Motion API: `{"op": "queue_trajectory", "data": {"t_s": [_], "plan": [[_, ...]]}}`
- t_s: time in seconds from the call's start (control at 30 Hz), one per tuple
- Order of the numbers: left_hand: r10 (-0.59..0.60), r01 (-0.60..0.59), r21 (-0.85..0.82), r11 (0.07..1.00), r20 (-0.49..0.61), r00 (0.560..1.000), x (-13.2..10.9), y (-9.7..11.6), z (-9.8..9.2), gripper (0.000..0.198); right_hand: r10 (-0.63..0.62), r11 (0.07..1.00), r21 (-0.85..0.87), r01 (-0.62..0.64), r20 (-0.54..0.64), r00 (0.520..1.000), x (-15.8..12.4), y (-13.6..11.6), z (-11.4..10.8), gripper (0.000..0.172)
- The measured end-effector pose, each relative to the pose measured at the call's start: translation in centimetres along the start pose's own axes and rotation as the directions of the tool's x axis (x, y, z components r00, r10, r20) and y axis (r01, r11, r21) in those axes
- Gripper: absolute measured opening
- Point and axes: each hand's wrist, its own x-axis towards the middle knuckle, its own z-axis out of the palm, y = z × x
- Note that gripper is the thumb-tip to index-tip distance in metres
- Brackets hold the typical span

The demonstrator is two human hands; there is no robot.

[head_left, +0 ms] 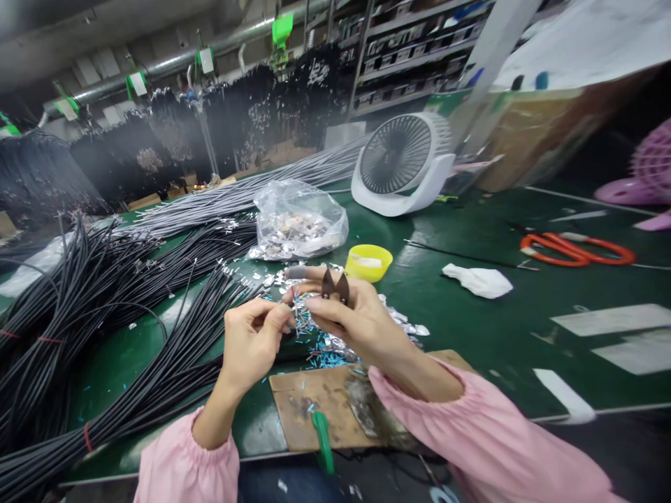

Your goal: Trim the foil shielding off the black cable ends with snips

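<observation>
Fingers of the left hand (254, 342) are closed in a narrow pinch (what lies between them is too small to tell), and just beside them come the fingertips of the right hand (364, 314). This right hand holds a small dark cutter (342, 288) against itself; its two blades stand apart, with the points toward 12 o'clock. From the left fingertips, the cutter lies near, at 2 o'clock. The black cables (172, 356) spread at 9 o'clock, their long axis from about 8 to 2 o'clock, and the left hand is the nearer one to them. Blue bits (328, 358) are scattered at 5 o'clock. About containers: a clear plastic bag (309, 195), at 12 o'clock, has many small pieces inside; a yellow cup (370, 274), at 2 o'clock, contains something white.
</observation>
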Motion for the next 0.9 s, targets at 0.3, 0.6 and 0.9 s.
{"op": "queue_trajectory", "data": {"t_s": [0.3, 0.6, 0.9], "plan": [[0.025, -0.023, 0.039, 0.999, -0.049, 0.999, 0.0, 0.0, 0.0, 0.027, -0.234, 0.935, -0.303, 0.186, -0.132, 0.963, -0.2, -0.4, -0.2, 0.026], [0.009, -0.008, 0.026, 1.0, -0.028, 1.0, 0.0, -0.3, 0.0, 0.026, -0.306, 0.915, -0.321, 0.246, -0.151, 0.94, -0.2, -0.4, 0.0, 0.018], [0.014, -0.014, 0.004, 1.0, -0.167, 0.986, 1.8, -0.9, -0.8, 0.039, -0.329, 0.859, -0.479, 0.181, -0.245, 0.912, 0.0, 0.0, -0.1, 0.014]]}}
